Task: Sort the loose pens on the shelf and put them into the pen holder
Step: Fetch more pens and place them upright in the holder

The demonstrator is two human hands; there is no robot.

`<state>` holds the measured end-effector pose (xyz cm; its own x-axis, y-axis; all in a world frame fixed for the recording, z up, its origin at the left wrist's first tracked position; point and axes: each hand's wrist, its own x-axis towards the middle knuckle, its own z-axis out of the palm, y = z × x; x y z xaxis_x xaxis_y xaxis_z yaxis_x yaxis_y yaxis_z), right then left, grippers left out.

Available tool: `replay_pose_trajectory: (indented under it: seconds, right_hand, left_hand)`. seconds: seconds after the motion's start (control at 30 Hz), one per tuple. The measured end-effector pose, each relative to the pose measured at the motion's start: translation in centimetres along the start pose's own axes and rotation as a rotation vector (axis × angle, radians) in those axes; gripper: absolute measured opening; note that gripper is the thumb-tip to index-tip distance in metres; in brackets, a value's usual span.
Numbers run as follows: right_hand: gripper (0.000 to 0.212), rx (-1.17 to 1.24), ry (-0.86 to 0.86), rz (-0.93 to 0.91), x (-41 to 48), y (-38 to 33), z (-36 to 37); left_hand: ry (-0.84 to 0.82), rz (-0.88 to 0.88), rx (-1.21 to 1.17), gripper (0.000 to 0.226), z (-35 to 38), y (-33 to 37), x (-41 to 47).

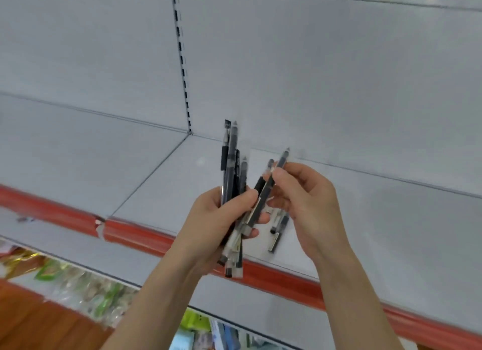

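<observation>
Left hand (221, 216) grips pen bundle (229, 162); right hand (309, 198) pinches single pen (266, 190) crossing bundle's right side. Align tips same way, slide in parallel. Loose pen (276, 239) on shelf (391, 219) below-right of bundle. Holder unseen.

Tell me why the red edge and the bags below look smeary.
Head view: blur smears the red shelf edge and the packets below; the wide lens bends the shelf lines; the pens in the left hand and the pen in the right hand look sharper; light is soft, no glare.
</observation>
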<state>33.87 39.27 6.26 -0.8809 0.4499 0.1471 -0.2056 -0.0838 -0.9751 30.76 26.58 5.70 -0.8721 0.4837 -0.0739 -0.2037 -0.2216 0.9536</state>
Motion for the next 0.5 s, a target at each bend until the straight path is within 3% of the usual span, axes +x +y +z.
replay_pose_trajectory:
  seconds: [0.27,0.5]
  right_hand:
    - [0.005,0.02,-0.199,0.049,-0.9,2.0,6.5]
    - [0.019,-0.039,-0.382,-0.012,-1.4,1.9,15.0]
  left_hand:
    - [0.196,0.065,-0.051,0.012,-6.0,0.7,-4.0]
    - [0.352,0.131,-0.018,0.014,-14.4,2.5,-7.0]
